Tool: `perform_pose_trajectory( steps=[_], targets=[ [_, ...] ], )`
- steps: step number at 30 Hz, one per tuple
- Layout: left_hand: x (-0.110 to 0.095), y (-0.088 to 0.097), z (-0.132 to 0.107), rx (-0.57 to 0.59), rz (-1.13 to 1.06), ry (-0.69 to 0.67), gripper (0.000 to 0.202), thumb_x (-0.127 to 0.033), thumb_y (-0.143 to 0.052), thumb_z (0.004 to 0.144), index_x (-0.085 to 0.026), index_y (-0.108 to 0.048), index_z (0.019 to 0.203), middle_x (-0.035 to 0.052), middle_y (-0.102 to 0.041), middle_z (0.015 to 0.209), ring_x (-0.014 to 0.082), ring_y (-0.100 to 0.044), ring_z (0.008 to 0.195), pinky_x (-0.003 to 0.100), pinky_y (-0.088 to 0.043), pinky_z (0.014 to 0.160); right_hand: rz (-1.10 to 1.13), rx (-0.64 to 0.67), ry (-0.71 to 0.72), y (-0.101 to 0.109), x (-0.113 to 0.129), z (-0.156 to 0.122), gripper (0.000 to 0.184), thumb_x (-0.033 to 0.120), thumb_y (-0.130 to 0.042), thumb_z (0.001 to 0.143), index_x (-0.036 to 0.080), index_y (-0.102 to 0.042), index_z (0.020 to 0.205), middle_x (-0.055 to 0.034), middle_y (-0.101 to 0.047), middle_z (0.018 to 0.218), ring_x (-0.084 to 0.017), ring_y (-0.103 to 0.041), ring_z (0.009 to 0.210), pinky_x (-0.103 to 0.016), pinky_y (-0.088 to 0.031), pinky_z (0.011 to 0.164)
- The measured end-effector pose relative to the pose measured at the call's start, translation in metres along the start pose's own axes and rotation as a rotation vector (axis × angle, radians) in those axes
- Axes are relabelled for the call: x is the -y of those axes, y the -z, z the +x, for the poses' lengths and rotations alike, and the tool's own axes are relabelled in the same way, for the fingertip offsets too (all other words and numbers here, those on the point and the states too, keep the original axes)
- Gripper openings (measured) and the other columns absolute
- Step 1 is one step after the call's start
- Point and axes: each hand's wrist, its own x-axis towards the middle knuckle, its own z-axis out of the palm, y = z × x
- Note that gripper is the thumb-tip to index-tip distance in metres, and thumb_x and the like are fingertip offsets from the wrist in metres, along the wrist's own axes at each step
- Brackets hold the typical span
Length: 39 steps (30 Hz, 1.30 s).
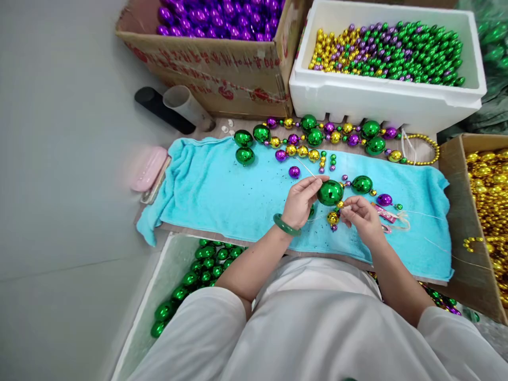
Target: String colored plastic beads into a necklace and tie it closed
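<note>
My left hand [302,197], with a green bangle [286,225] at its wrist, pinches a thin needle [306,167] next to a large green bead [330,193]. The needle points up and left from the fingers. Just right of that bead, my right hand [362,216] has its fingers pinched together near a small gold bead [340,204]; what lies between the fingertips is too small to make out. A gold bead [333,217] hangs between the hands. Beyond them lie another green bead [362,184] and a purple bead [384,200]. Pink-handled scissors [386,213] rest beside my right hand.
Beaded strands [333,137] lie along the back of the blue towel [214,196]. Behind stand a cardboard box [214,69] of purple beads and a white foam box [377,100] of mixed beads. Gold beads fill a box [468,211] at right. A pink case [150,168] sits left.
</note>
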Motion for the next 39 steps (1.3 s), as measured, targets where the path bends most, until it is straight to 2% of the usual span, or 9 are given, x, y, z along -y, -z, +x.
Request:
perform_pose_trajectory(
  steps=[6,10,15,18,23,28,31,34,39],
  targets=[
    [-0.011,-0.001,0.001,0.047,0.227,-0.152,0.026,-0.042,-0.064,0.081,-0.020,-0.074,0.088,0.0052,-0.070,0.101,0.0170,-0.062,0.097,0.026,-0.048,0.081,0.051,0.077,-0.006,0.008,0.005,-0.004,0.024,0.036,-0.069,0.076,0.021,-0.057,0.090,0.0017,-0.059,0.063,-0.012,-0.052,0.054,-0.022,-0.039,0.045],
    [-0.018,-0.010,-0.004,0.090,0.430,-0.266,0.022,-0.037,-0.062,0.083,-0.019,-0.074,0.085,0.0046,-0.070,0.089,0.0148,-0.063,0.085,0.026,-0.049,0.077,-0.158,0.155,-0.045,0.022,0.012,-0.009,0.024,0.039,-0.067,0.077,0.020,-0.061,0.091,-0.0002,-0.061,0.068,-0.013,-0.053,0.056,-0.024,-0.039,0.047],
    [-0.012,-0.023,-0.012,0.234,0.531,-0.318,0.022,-0.034,-0.057,0.086,-0.017,-0.072,0.086,0.0047,-0.068,0.082,0.0111,-0.062,0.071,0.024,-0.051,0.067,-0.364,0.022,0.083,0.040,0.031,-0.013,0.024,0.035,-0.065,0.079,0.020,-0.067,0.098,0.0002,-0.060,0.069,-0.010,-0.044,0.052,-0.025,-0.037,0.048],
    [-0.007,-0.032,-0.011,0.273,0.525,-0.350,0.022,-0.033,-0.056,0.087,-0.017,-0.071,0.089,0.0044,-0.067,0.083,0.0102,-0.061,0.069,0.022,-0.051,0.063,-0.258,0.050,0.095,0.038,0.041,-0.013,0.026,0.036,-0.068,0.076,0.020,-0.067,0.097,-0.0040,-0.068,0.089,-0.009,-0.047,0.052,-0.025,-0.039,0.047],
    [-0.012,-0.048,-0.008,0.234,0.487,-0.398,0.022,-0.036,-0.057,0.086,-0.019,-0.071,0.089,0.0014,-0.065,0.075,0.0084,-0.059,0.062,0.021,-0.051,0.060,-0.242,0.096,0.061,0.028,0.037,-0.009,0.021,0.039,-0.070,0.074,0.019,-0.068,0.082,-0.0009,-0.065,0.068,-0.009,-0.048,0.050,-0.024,-0.040,0.046],
    [-0.023,-0.063,-0.010,0.269,0.333,-0.331,0.022,-0.038,-0.062,0.083,-0.018,-0.071,0.089,0.0027,-0.066,0.079,0.0106,-0.059,0.065,0.025,-0.051,0.064,-0.264,0.142,0.105,0.029,0.038,-0.009,0.021,0.039,-0.069,0.077,0.019,-0.066,0.077,-0.0015,-0.066,0.071,-0.009,-0.050,0.051,-0.023,-0.039,0.045],
    [-0.023,-0.063,-0.008,0.395,0.308,-0.240,0.036,-0.037,-0.071,0.076,-0.021,-0.067,0.108,0.0047,-0.068,0.095,0.0165,-0.064,0.085,0.031,-0.050,0.080,-0.168,0.128,0.105,0.033,0.044,-0.012,0.020,0.039,-0.066,0.080,0.019,-0.060,0.077,0.0004,-0.063,0.063,-0.010,-0.051,0.049,-0.022,-0.037,0.042],
    [-0.008,-0.054,-0.008,0.618,0.525,-0.173,0.067,-0.033,-0.082,0.061,-0.025,-0.057,0.123,0.0064,-0.066,0.109,0.0244,-0.061,0.105,0.037,-0.045,0.093,-0.001,0.065,0.121,0.035,0.051,-0.016,0.018,0.036,-0.066,0.080,0.020,-0.059,0.080,0.0027,-0.057,0.055,-0.010,-0.049,0.044,-0.022,-0.035,0.038],
    [0.034,-0.032,-0.023,0.778,1.066,-0.277,0.052,-0.038,-0.074,0.070,-0.022,-0.057,0.117,0.0091,-0.064,0.115,0.0273,-0.057,0.110,0.042,-0.041,0.095,0.158,-0.065,0.280,0.037,0.072,-0.029,0.014,0.035,-0.067,0.077,0.022,-0.060,0.076,0.0048,-0.044,0.048,-0.011,-0.043,0.041,-0.024,-0.032,0.037]
  ],
)
